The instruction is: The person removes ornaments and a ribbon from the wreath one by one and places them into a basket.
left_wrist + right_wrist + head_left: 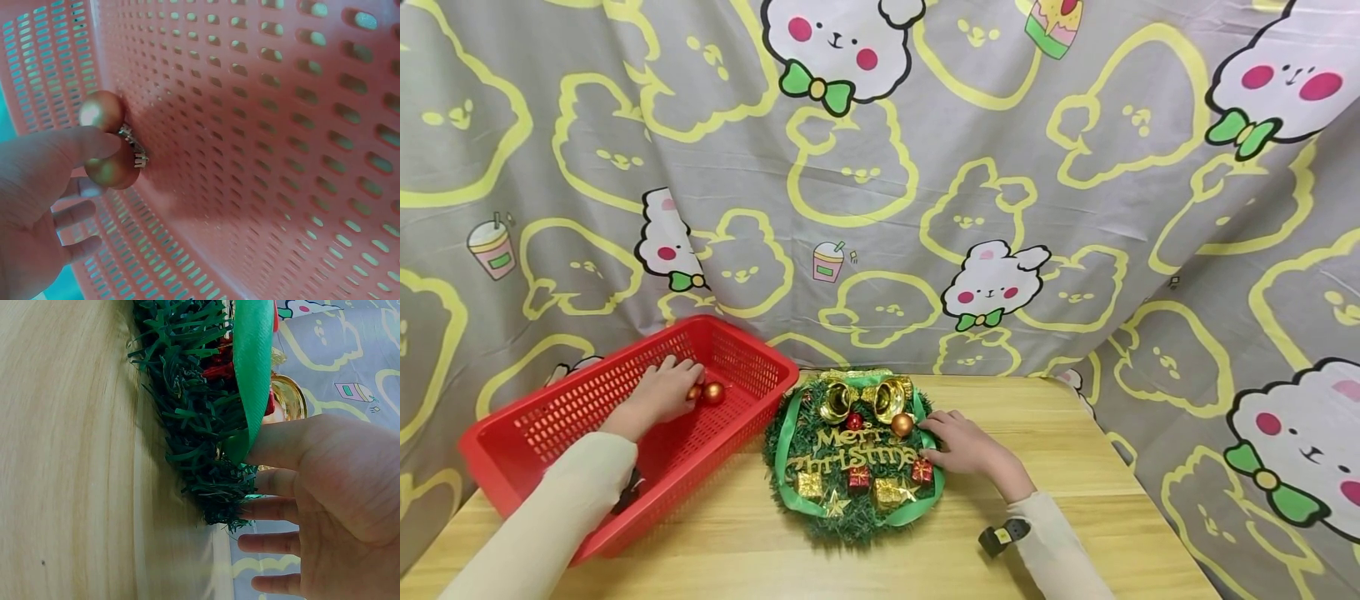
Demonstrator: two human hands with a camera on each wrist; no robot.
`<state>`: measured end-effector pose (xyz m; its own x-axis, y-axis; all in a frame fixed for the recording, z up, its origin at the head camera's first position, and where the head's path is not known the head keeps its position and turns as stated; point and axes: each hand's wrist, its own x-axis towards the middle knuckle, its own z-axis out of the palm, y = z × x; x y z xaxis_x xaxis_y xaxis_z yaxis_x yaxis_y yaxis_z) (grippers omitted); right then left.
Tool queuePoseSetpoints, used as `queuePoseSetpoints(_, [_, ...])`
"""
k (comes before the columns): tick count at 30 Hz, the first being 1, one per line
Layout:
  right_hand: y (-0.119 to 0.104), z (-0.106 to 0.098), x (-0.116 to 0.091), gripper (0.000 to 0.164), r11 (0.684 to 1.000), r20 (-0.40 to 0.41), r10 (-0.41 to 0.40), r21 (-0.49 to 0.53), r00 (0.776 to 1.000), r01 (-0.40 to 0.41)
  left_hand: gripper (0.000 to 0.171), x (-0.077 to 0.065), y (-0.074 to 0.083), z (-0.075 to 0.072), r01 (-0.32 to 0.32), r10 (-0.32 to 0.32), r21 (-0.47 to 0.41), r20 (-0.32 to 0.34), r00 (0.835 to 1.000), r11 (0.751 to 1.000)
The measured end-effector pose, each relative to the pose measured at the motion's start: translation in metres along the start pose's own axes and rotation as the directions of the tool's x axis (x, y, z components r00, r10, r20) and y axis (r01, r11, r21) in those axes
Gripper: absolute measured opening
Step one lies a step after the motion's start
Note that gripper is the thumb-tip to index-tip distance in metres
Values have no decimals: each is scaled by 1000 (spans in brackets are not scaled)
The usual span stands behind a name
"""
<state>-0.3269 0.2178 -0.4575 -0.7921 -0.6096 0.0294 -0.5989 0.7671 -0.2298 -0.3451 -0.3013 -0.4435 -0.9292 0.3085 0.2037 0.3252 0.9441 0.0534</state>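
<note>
1 ball (117,174) pinched by left hand (658,398); 2nd ball (102,111) could be knocked if crowded. Ribbon (254,369) on wreath (859,527) could be dragged by right hand (967,447), fingers spread.

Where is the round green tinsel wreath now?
In the head view, the wreath lies on the wooden table, between the red plastic basket on the left and the right hand.

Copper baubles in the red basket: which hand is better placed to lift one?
Likely the left hand: it's in the red basket, at a copper bauble. The right hand is outside, by the wreath.
</note>
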Motion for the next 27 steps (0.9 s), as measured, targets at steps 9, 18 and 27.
queuePoseSetpoints(9, [-1, -1, 0, 49, 1000, 6, 14, 4, 1000, -14, 19, 1, 3, 5, -26, 27, 23, -47, 999, 999])
queuePoseSetpoints(18, [1, 1, 1, 49, 1000, 14, 19, 5, 1000, -19, 19, 1, 5, 7, -53, 54, 21, -62, 997, 998])
queuePoseSetpoints(27, [1, 1, 1, 49, 1000, 12, 17, 6, 1000, -17, 27, 0, 4, 5, 6, -6, 23, 2, 1000, 1000])
